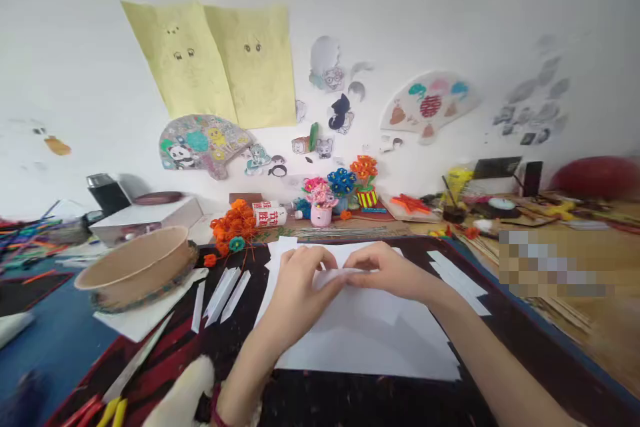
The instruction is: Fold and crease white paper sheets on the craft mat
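Both hands meet over a white sheet of paper [370, 340] that lies on the dark mat. My left hand [305, 287] is bent, its thumb and fingers pinching the left part of a small white paper piece [333, 276]. From the right, my right hand [385, 271] pinches the same piece between thumb and fingers, close to the left fingertips. The fingers partly hide the piece. Folded white strips [223, 295] lie left of the sheet, and more white strips [460, 283] lie to its right.
Scissors [117, 380] with red and yellow handles rest at the lower left, below a round basket [135, 267]. Orange flowers [234, 221] and small flower pots [321, 215] stand behind the sheet. Thin wooden sticks [560, 313] lie at the right.
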`<action>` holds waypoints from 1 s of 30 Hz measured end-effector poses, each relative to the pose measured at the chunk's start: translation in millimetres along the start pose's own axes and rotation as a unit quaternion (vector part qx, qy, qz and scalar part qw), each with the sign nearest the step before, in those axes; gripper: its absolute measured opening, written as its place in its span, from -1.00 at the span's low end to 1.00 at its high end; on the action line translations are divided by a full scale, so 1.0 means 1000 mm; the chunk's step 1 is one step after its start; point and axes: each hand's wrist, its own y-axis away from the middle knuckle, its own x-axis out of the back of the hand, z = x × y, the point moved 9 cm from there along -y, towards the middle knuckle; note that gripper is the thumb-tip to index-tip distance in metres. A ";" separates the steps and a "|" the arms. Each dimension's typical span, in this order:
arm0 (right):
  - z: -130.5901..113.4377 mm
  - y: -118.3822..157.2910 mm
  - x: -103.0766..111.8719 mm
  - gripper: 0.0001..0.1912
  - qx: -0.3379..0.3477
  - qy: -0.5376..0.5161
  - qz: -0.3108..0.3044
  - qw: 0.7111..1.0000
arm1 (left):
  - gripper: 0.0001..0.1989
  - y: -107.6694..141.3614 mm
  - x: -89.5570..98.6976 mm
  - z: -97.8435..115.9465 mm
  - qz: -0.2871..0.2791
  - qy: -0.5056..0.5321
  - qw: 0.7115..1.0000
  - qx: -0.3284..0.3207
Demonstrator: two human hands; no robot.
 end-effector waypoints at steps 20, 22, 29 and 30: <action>-0.024 0.009 -0.012 -0.65 -0.007 0.069 -0.014 0.998 | -0.83 0.002 -0.006 0.002 -0.090 0.025 0.996 0.012; -0.024 0.009 -0.011 -0.62 -0.010 0.057 -0.008 0.998 | -0.84 0.001 -0.005 0.003 -0.084 0.042 0.996 0.002; -0.032 0.009 -0.009 -0.64 0.018 -0.003 0.011 1.000 | -0.81 0.001 0.003 0.008 -0.057 0.129 0.990 -0.023; -0.032 0.009 -0.009 -0.64 0.021 -0.008 0.011 1.000 | -0.81 0.002 0.004 0.009 -0.054 0.132 0.990 -0.023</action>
